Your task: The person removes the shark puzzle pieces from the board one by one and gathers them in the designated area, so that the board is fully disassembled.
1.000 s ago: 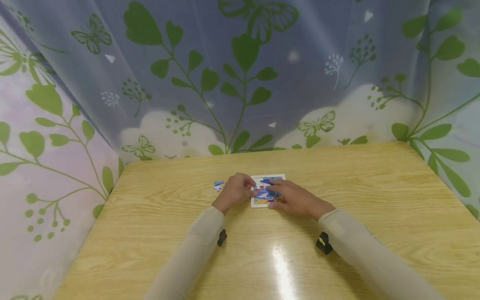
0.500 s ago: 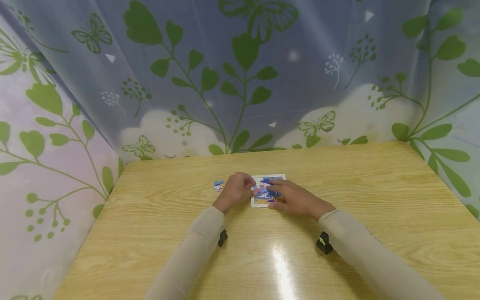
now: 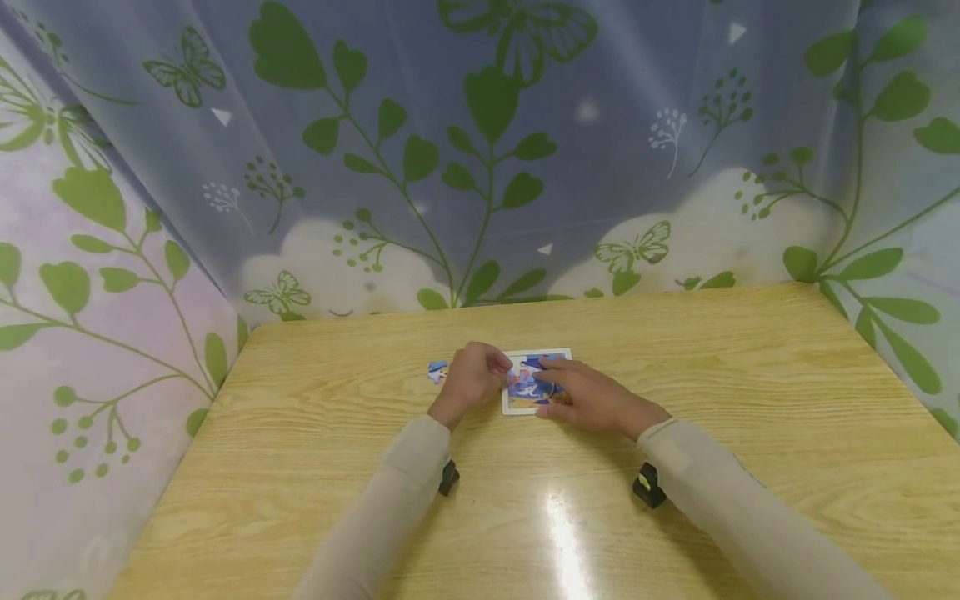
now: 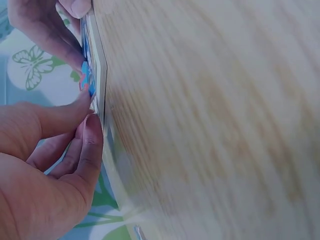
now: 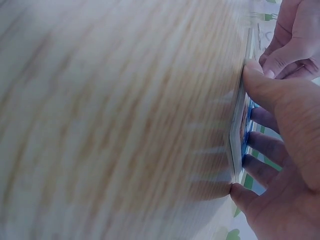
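A small jigsaw puzzle (image 3: 531, 389) in a white frame, with a blue and orange sea picture, lies flat on the table. My left hand (image 3: 472, 379) is at its left side, thumb and fingertips together. In the left wrist view, a blue-and-red puzzle piece (image 4: 85, 76) stands slightly raised at the thumb tip of that left hand (image 4: 60, 145), which seems to pinch it; the fingers partly hide it. My right hand (image 3: 592, 396) rests spread over the puzzle's right part. The right wrist view has its thumb (image 5: 257, 82) on the frame's near edge and the fingertips on the picture.
A loose blue-and-white puzzle piece (image 3: 437, 372) lies left of the frame, partly behind the left hand. The wooden table (image 3: 720, 367) ends at a patterned curtain (image 3: 570, 192) at the back and left. Light glares on the tabletop near the front.
My left hand has shifted very slightly away from me at the puzzle's left edge, its thumb drawing back a little. The right hand and the frame have stayed put.
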Tool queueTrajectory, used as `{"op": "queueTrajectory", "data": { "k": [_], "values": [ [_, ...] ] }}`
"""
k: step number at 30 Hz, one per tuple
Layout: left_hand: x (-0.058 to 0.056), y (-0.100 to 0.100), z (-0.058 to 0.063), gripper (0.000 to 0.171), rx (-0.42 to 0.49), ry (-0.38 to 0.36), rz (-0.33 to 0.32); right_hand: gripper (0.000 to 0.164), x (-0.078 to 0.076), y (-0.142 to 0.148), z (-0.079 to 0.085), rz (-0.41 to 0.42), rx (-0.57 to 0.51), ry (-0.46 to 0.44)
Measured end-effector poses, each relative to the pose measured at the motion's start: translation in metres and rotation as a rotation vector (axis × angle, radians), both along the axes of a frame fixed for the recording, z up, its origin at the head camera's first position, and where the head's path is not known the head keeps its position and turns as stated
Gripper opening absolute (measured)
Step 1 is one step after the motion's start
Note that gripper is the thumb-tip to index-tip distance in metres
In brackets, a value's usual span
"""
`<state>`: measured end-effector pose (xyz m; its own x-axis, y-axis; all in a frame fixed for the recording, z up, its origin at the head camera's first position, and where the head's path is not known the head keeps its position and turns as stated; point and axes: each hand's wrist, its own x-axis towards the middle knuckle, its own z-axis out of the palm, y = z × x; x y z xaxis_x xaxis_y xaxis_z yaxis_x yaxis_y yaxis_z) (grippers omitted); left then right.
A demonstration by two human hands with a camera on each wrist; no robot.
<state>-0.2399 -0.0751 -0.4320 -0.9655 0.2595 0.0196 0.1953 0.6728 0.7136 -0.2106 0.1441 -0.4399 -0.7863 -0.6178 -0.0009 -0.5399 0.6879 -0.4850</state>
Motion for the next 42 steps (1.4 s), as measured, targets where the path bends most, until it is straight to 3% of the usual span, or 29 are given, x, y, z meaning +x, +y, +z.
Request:
{"op": "queueTrajectory", "data": {
  "k": [4, 21, 26, 34, 42],
  "values": [
    [0.001, 0.0, -0.001, 0.005, 0.04, -0.016, 0.04, 0.061, -0.001, 0.0, -0.001, 0.006, -0.006, 0.0],
    [0.008, -0.005, 0.007, 0.008, 0.225, -0.084, 0.104, 0.06, -0.001, 0.0, 0.0, -0.002, -0.009, -0.004],
    [0.011, -0.014, 0.011, 0.008, 0.292, -0.097, 0.119, 0.059, -0.001, -0.001, 0.001, -0.001, -0.007, -0.008],
    [0.013, -0.034, 0.013, 0.008, 0.323, -0.108, 0.152, 0.06, 0.0, 0.0, -0.001, -0.007, -0.01, -0.02],
    [0.013, -0.054, 0.011, 0.009, 0.332, -0.122, 0.225, 0.06, 0.001, 0.001, -0.002, -0.008, -0.007, -0.021]
  ]
}}
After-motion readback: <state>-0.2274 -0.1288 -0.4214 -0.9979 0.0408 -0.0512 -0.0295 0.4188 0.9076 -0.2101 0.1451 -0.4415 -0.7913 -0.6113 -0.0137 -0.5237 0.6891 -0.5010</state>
